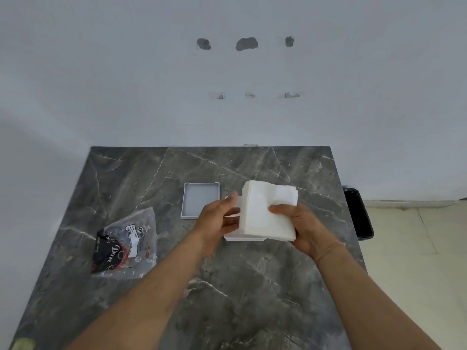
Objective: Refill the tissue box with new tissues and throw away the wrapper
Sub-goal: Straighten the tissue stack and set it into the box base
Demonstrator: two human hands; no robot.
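Note:
A thick stack of white tissues (pixel 265 210) is held above the white tissue box (pixel 242 239), which lies mostly hidden beneath it. My right hand (pixel 300 223) grips the stack, thumb on top. My left hand (pixel 217 218) touches the stack's left edge with fingers extended. The box's white lid (pixel 201 200) lies inner side up on the table, just left of my hands. The clear plastic wrapper (pixel 126 245) with black and red print lies crumpled at the left of the table.
The dark marble table (pixel 227 286) stands against a white wall. A black bin (pixel 358 214) sits on the floor past the table's right edge. Pale floor tiles lie to the right.

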